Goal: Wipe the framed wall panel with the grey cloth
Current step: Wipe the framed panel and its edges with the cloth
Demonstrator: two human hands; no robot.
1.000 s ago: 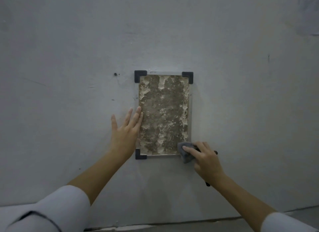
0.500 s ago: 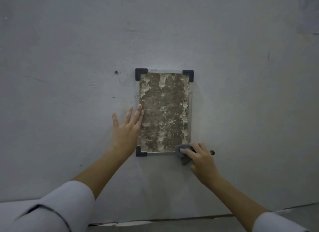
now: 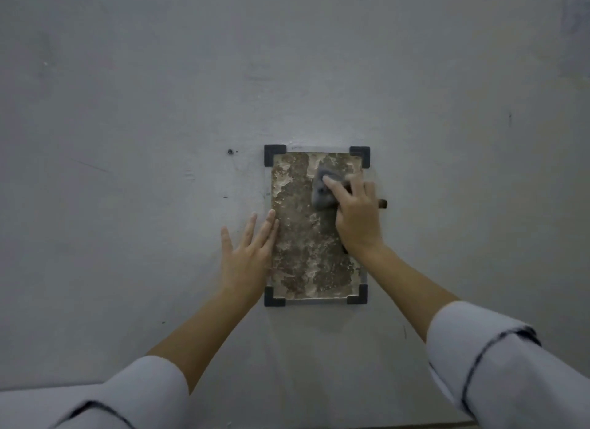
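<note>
The framed wall panel is a tall brown, mottled rectangle with black corner brackets, fixed to a grey wall. My right hand presses the grey cloth flat against the panel's upper right part; the cloth pokes out to the left of my fingers. A dark stick-like end shows past the right side of that hand. My left hand lies flat with fingers spread against the panel's left edge, about halfway up, holding nothing.
The grey wall surrounds the panel, with a small dark hole to its upper left. Both white sleeves fill the lower corners. A strip of floor edge runs along the bottom.
My right hand has carried the cloth from the panel's lower right corner up to its upper right part. The left hand has stayed at the left edge.
</note>
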